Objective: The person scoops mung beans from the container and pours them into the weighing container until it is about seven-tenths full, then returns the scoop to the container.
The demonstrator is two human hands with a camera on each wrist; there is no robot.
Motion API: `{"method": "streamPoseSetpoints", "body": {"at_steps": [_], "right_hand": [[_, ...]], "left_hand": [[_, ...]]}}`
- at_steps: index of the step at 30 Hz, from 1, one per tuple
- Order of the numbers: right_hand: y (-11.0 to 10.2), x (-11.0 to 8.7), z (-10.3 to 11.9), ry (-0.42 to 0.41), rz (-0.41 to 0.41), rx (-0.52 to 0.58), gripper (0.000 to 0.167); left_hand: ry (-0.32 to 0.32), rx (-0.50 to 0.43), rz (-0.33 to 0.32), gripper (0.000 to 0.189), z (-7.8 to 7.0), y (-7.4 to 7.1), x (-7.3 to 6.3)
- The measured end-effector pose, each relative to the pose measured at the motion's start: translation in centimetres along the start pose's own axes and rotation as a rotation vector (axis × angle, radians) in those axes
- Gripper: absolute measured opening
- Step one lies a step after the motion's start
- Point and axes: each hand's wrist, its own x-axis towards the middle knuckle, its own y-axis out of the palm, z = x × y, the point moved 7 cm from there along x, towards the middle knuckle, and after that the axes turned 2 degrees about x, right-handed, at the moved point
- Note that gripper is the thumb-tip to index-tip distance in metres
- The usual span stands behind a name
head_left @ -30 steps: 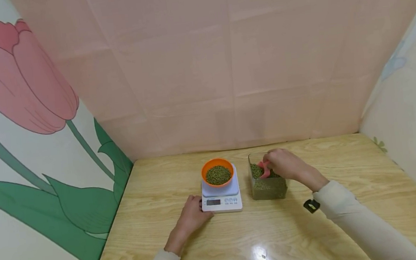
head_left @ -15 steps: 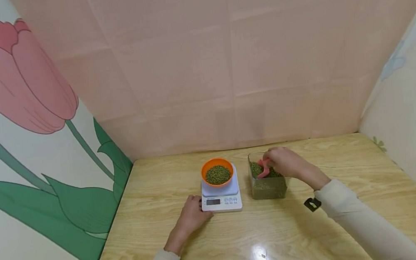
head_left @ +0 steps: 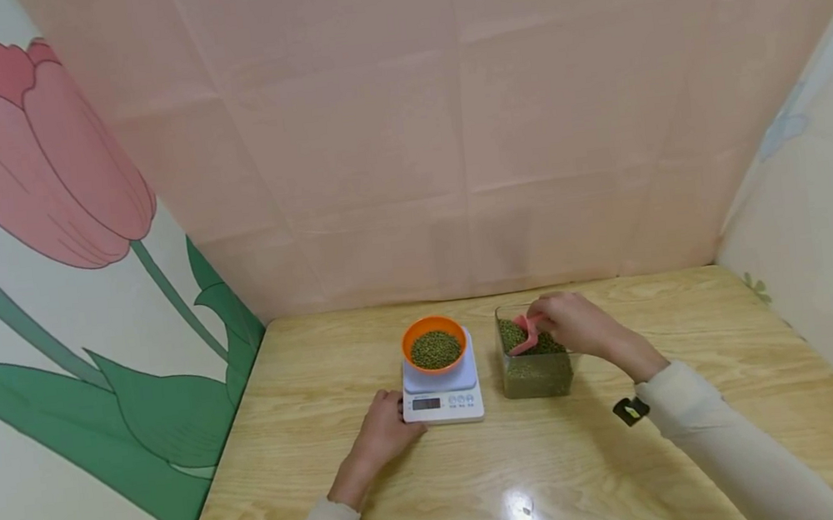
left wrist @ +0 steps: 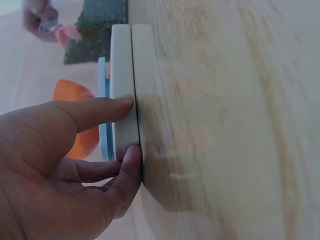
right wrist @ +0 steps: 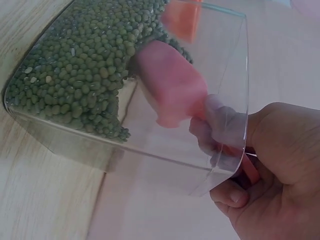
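A white digital kitchen scale [head_left: 442,409] stands on the table, bearing an orange bowl [head_left: 433,323] with green mung beans [head_left: 436,350] inside. My left hand [head_left: 383,427] holds the scale's near left corner; in the left wrist view the thumb lies on its front edge and fingers on its side. To the right is a clear square container [head_left: 537,381], partly filled with mung beans [right wrist: 85,65]. My right hand [head_left: 577,326] grips a pink scoop [right wrist: 172,82] at the container's rim. The scoop's head is inside, against the beans; its far end is partly hidden by them.
The wooden table [head_left: 306,363] ends at a pink-covered back wall [head_left: 348,174]. Painted walls stand at left and right, one with a large tulip [head_left: 37,154]. Black straps hang from both sleeves.
The scoop has swung slightly left and up inside the container, with my right hand lifting a little. My left hand, the scale and the bowl stay essentially in place.
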Motion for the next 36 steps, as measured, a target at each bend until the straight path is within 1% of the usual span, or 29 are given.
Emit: {"method": "streamPoseSetpoints", "body": {"at_steps": [6, 10, 16, 23, 30, 36], "right_hand": [[0.0, -0.3, -0.2, -0.013, -0.035, 0.021, 0.011], [-0.1, -0.5, -0.4, -0.003, -0.043, 0.025, 0.013], [-0.2, -0.8, -0.8, 0.019, -0.049, 0.039, 0.013], [-0.1, -1.2, -1.3, 0.015, -0.079, 0.047, 0.014], [-0.1, -1.5, -1.6, 0.052, -0.078, 0.076, 0.017], [-0.2, -1.6, -1.8, 0.063, -0.084, 0.099, 0.02]], "left_hand": [[-0.007, 0.001, 0.002, 0.049, 0.0, 0.0, 0.0], [-0.016, 0.002, 0.008, 0.048, 0.0, 0.1, 0.0], [-0.004, 0.006, 0.004, 0.048, 0.0, 0.2, 0.2], [-0.001, 0.001, 0.003, 0.047, 0.1, 0.2, 0.1], [-0.015, 0.002, 0.003, 0.051, 0.2, 0.2, 0.1], [-0.022, 0.022, -0.002, 0.052, 0.3, 0.1, 0.1]]}}
